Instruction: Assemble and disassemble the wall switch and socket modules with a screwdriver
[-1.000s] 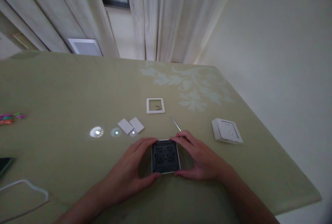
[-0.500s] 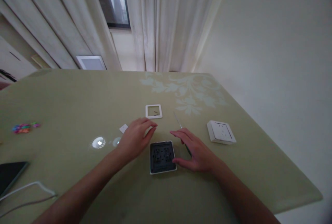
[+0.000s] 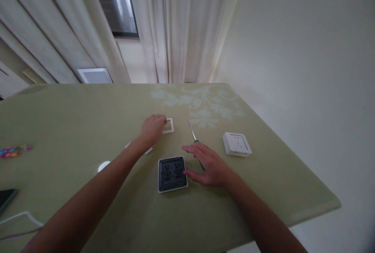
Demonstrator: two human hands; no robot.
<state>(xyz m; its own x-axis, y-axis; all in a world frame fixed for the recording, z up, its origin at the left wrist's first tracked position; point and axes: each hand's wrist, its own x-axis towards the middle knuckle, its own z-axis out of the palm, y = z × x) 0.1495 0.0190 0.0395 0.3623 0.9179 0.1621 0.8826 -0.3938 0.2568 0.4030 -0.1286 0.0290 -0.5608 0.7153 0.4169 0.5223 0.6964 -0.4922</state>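
Note:
My left hand (image 3: pixel 152 128) reaches to the left side of a square white frame (image 3: pixel 172 125), its fingers curled down and closed over that part. What they pinch, if anything, is hidden. My right hand (image 3: pixel 207 165) is open, thumb and fingers apart, its thumb tip at the right edge of a square socket module (image 3: pixel 172 175) whose dark underside faces up. A screwdriver (image 3: pixel 192 131) with a green handle lies partly beneath the right hand. Small white pieces (image 3: pixel 149 151) show beside my left forearm.
A white wall socket (image 3: pixel 237 144) in its box sits at the right. Colourful small items (image 3: pixel 13 151) lie far left, above a dark device (image 3: pixel 7 198) and a white cable (image 3: pixel 20 214). The table (image 3: pixel 88 112) ends before curtains and a wall.
My left hand has moved away from beside the socket module, forward to the white frame, and its fingers have curled down. My right hand stays by the module. The view has shifted right.

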